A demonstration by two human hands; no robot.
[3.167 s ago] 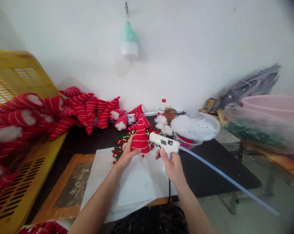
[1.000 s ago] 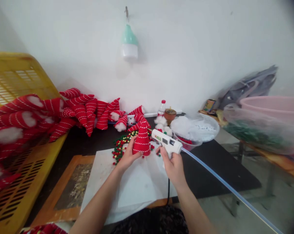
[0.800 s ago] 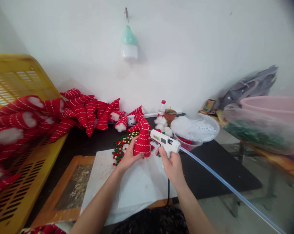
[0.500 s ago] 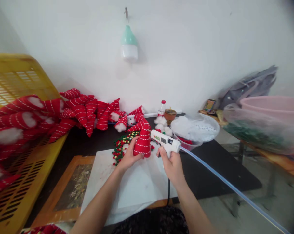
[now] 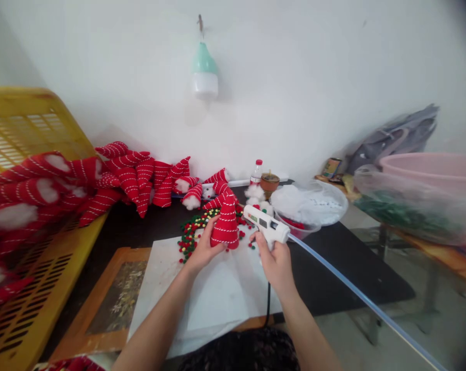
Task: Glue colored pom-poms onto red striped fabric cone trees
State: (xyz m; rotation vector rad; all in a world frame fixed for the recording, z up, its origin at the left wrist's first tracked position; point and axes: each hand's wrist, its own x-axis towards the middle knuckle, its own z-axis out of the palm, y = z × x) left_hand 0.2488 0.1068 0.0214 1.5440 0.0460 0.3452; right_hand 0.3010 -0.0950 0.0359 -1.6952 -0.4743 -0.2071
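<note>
My left hand (image 5: 205, 248) is closed round the lower left side of a red cone hat (image 5: 226, 226) with white stitched stripes, held upright over white paper (image 5: 213, 304). In my right hand (image 5: 273, 260) is a white glue gun (image 5: 267, 224), its nozzle pointing left toward the cone with a small gap between them. A long translucent glue stick (image 5: 345, 281) runs from the gun's back to the lower right. Small red, green and yellow pompoms (image 5: 186, 242) lie behind and left of the cone.
Red striped cones (image 5: 128, 178) fill a yellow crate (image 5: 74, 257) and the table's back left. Behind the gun stand a bottle (image 5: 256, 172), a brown pot (image 5: 269, 184) and a bowl of white material (image 5: 310, 203). A pink basin (image 5: 430, 170) is at right.
The glue gun and my right hand have moved slightly right, away from the cone. My left hand still holds the cone in nearly the same place.
</note>
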